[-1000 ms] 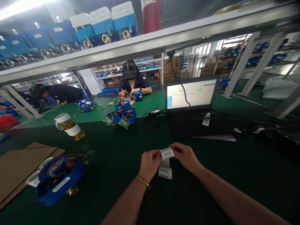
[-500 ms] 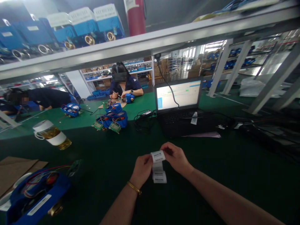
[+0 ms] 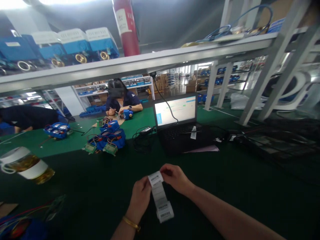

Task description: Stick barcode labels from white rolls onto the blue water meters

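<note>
I hold a white strip of barcode labels (image 3: 160, 196) above the dark green table (image 3: 237, 186). My left hand (image 3: 140, 198) is closed on the strip's left side, with a gold bangle at the wrist. My right hand (image 3: 175, 178) pinches the top label between thumb and fingers. The strip hangs down between my hands and ends in a printed label.
An open laptop (image 3: 178, 125) stands just beyond my hands, cables beside it. Blue meters (image 3: 110, 138) sit to the left, and a glass mug (image 3: 26, 165) at far left. Two people work at the table's far side. A grey shelf (image 3: 150, 63) with blue boxes runs overhead.
The view has swung to the right, so the blue meter at the lower left has nearly left the picture. More of the label strip now hangs below my hands.
</note>
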The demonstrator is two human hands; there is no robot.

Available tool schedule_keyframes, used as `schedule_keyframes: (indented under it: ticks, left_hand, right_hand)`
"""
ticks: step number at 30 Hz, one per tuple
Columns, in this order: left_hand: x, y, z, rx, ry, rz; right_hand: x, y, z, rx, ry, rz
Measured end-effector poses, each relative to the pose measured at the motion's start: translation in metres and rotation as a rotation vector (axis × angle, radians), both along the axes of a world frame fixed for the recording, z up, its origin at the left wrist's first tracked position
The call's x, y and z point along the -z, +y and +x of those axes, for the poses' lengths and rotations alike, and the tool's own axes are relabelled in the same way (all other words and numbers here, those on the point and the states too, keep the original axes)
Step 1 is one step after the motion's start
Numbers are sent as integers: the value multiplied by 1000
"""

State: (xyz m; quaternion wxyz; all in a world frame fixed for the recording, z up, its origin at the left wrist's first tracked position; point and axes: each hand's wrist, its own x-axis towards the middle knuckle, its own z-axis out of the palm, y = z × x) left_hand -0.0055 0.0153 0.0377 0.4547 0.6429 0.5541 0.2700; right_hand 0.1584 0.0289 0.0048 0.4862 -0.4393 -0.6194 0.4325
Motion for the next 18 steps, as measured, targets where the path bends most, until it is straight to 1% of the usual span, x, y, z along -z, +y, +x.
schedule_keyframes:
  ticks: [2,5,7,10,12,16,18]
  left_hand:
    - [1,1,0,13,-19,-20]
    - [0,0,2,77,-36,-60]
    - [-3,-1,4,76,-18,-63]
    - [-5,0,3,12,-10,-46]
    - [-5,1,2,4,-21,-45]
    - [-3,2,3,104,-56,-70]
    - [-1,2,3,126,-66,-67]
  right_hand:
    - [-2,0,1,3,-3,2]
    - [-5,0,1,85,8,42]
    - [-4,1,1,104,21,44]
    - [1,3,-1,13,26,-17]
    - [3,4,-2,-30,21,-41]
    - [-2,0,-2,59,20,34]
    - [-4,-1,-2,74,23,49]
